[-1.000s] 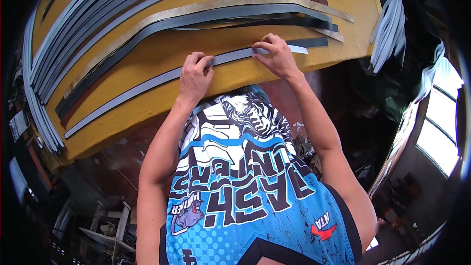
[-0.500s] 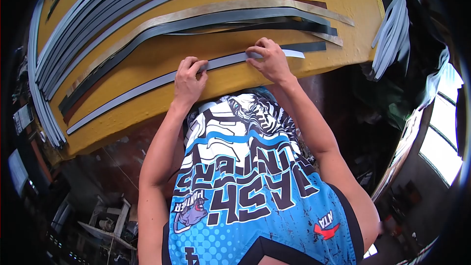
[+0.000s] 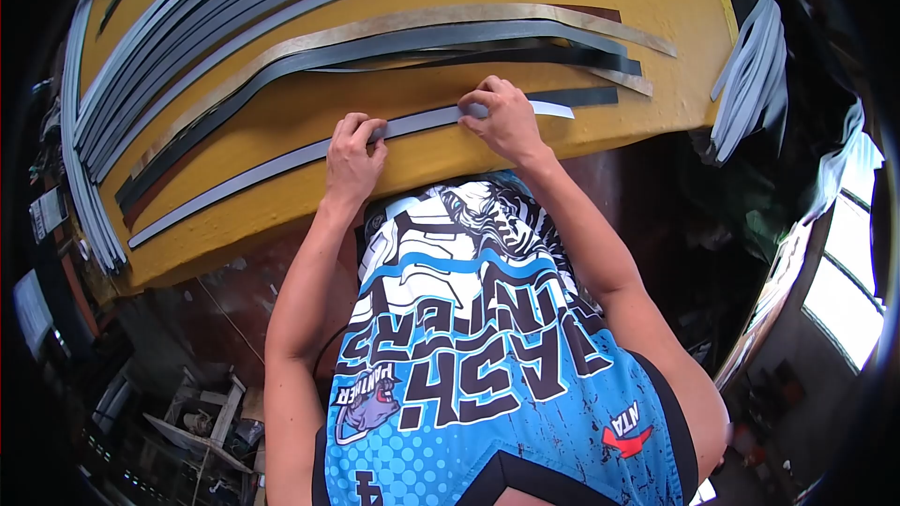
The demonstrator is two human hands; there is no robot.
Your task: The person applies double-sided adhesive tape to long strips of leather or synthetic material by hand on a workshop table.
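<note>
A long, narrow light-grey strip (image 3: pixel 239 183) lies along the near edge of the yellow table, on top of a dark strip (image 3: pixel 591 96) whose end shows at the right. My left hand (image 3: pixel 354 157) pinches the grey strip near its middle, thumb and fingers closed on it. Farther right, my right hand (image 3: pixel 503 122) has its fingers curled and closed on the same strip. Beyond that hand, the strip's free end (image 3: pixel 555 110) looks white and sits slightly apart from the dark strip.
Behind my hands, dark and tan strips (image 3: pixel 403 40) lie in a loose stack on the yellow table (image 3: pixel 656 108). Several grey strips (image 3: pixel 234 0) curve across the far left. A bundle of grey strips (image 3: pixel 753 66) hangs over the right edge. A wooden stool (image 3: pixel 202 426) stands below left.
Both hands have shifted slightly left along the grey strip, staying closed on it. The view has also moved a little.
</note>
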